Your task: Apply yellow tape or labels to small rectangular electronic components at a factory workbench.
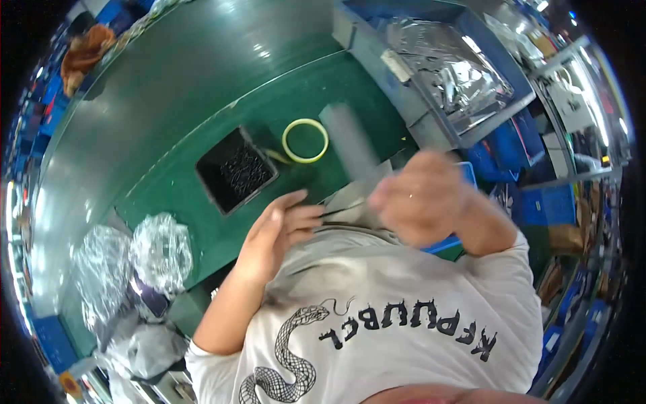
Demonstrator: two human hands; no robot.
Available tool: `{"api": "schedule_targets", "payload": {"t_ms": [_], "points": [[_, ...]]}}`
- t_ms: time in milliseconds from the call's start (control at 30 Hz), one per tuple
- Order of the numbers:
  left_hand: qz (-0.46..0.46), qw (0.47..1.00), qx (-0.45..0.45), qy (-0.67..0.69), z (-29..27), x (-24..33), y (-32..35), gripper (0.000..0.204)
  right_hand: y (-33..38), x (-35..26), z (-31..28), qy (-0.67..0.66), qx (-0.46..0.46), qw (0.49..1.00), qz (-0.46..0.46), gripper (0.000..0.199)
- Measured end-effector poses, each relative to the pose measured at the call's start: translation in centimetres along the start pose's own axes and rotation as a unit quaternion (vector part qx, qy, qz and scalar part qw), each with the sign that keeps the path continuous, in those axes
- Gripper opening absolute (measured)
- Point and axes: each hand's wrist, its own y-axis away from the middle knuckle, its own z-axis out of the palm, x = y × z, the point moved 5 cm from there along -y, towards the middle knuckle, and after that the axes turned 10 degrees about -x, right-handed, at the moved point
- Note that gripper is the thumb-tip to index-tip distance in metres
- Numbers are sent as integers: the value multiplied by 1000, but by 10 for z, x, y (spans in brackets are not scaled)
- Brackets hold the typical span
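- Green tabletop [289,94]: under the black tray [214,168].
- Blue-grey crate [383,91]: right of the tray.
- Right hand [431,198]: right of the tray, fingers seemingly gripping a blurred grey piece [351,145]; haste could loosen it.
- Left hand [272,232]: near the tray, fingers half-curled; their grip I can't tell.
- Black bits [245,174]: in the tray; I'd fear a left-hand bump spilling them.

the ring [307,160] lies right of the bin [215,174]
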Motion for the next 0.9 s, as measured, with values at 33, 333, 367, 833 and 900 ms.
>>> {"api": "schedule_targets", "payload": {"t_ms": [33, 333, 367, 833, 900], "points": [[7, 1000, 16, 3, 4, 1, -4, 53, -10, -21, 24, -24, 12, 998, -58, 12], [131, 964, 228, 50, -21, 15, 19, 19, -22, -27, 117, -126, -30, 991, -34, 22], [142, 960, 240, 21, -30, 15, 25, 19, -20, -13, 124, -108, -40, 993, 16, 23], [57, 968, 189, -154, -32, -4, 24, 13, 16, 18, 144, -174, -16, 909, 379, 8], [55, 967, 173, -179, -28, -6, 22, 16, 3, -4, 124, -231, -22, 932, 277, 11]]}}
